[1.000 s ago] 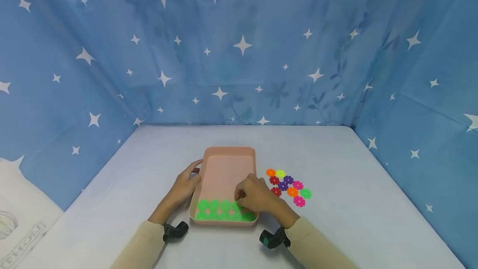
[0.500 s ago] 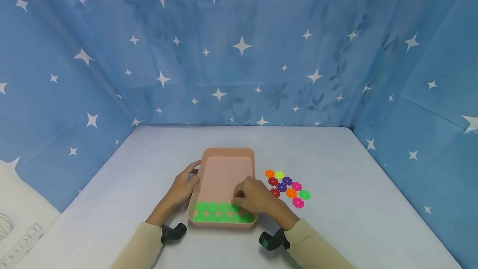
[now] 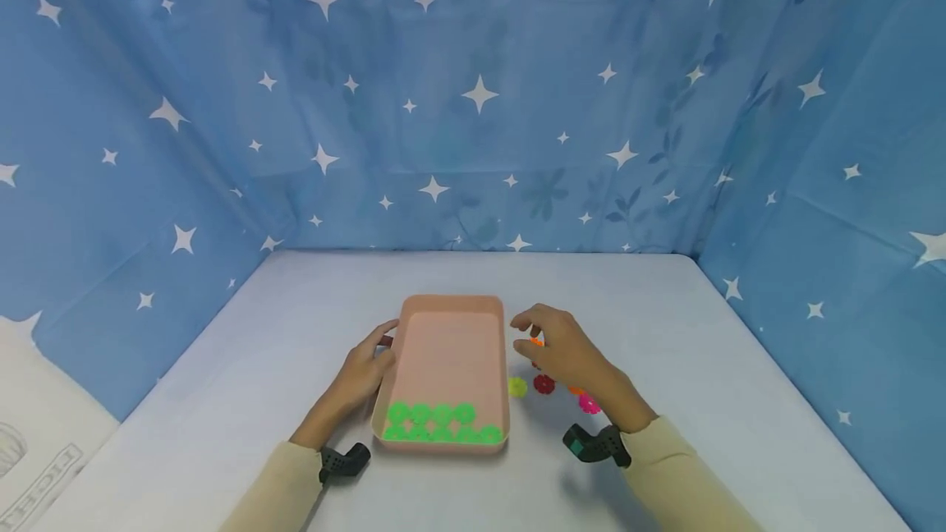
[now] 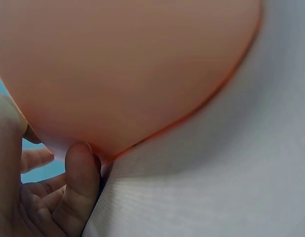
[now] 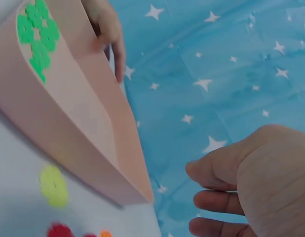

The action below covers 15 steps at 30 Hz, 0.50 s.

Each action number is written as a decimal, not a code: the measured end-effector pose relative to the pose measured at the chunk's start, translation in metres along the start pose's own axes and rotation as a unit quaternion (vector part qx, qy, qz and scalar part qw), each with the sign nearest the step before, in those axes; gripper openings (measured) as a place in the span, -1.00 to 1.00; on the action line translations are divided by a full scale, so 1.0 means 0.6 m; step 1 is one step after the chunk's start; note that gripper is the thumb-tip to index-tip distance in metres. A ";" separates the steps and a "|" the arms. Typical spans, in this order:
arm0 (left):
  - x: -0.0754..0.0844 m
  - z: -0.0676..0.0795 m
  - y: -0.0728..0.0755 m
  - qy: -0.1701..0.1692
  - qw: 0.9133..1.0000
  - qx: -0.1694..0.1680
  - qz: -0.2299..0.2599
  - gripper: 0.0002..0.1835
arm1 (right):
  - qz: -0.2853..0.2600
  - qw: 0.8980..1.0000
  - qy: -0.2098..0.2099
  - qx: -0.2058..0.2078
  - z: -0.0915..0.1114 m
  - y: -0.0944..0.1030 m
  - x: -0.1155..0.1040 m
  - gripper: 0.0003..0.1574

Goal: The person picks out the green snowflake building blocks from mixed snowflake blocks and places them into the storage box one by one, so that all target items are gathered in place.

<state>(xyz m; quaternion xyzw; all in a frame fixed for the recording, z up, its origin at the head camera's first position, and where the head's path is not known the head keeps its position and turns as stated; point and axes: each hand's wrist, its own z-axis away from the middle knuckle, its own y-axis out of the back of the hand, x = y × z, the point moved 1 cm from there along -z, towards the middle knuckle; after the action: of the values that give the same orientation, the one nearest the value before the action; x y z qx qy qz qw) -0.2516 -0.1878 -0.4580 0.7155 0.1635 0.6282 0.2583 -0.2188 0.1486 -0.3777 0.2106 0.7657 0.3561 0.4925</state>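
A pink tray (image 3: 454, 351) lies on the white table, with two rows of green flower-shaped plastic discs (image 3: 442, 414) along its near end. My left hand (image 3: 362, 368) rests against the tray's left side, its thumb and index fingertip at the outer wall. In the left wrist view the thumb (image 4: 78, 173) touches the pink wall near the bottom corner. My right hand (image 3: 562, 343) is to the right of the tray, above the loose discs, with thumb and fingers apart and nothing seen between them. A yellow disc (image 3: 517, 387) lies close beside the tray's right wall.
Loose discs lie right of the tray: a dark red disc (image 3: 544, 384), a pink disc (image 3: 590, 404) and an orange disc (image 3: 537, 343), others hidden under my right hand. A blue star-patterned curtain (image 3: 480, 146) hangs behind and at both sides.
My right hand has left the green discs in the tray and moved right, over the loose discs. The yellow disc now lies nearer to the tray. My left hand has stayed in place.
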 end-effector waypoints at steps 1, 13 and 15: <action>0.001 -0.001 0.001 -0.003 1.000 0.000 0.003 -0.36 | 0.010 1.000 -0.009 0.006 0.000 0.009 0.004 -0.65; 0.000 0.000 0.001 0.000 1.000 -0.003 0.011 -0.35 | 0.100 0.990 -0.099 -0.014 0.022 0.049 0.068 -0.61; 0.000 0.000 0.002 -0.002 1.000 -0.004 0.014 -0.35 | 0.109 0.987 -0.115 -0.021 0.027 0.049 0.076 -0.58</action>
<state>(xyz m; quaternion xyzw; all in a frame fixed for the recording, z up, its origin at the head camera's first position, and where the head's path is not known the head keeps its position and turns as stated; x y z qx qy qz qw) -0.2518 -0.1886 -0.4575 0.7179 0.1505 0.6307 0.2533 -0.2242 0.2042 -0.3873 0.3219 0.6689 0.3965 0.5402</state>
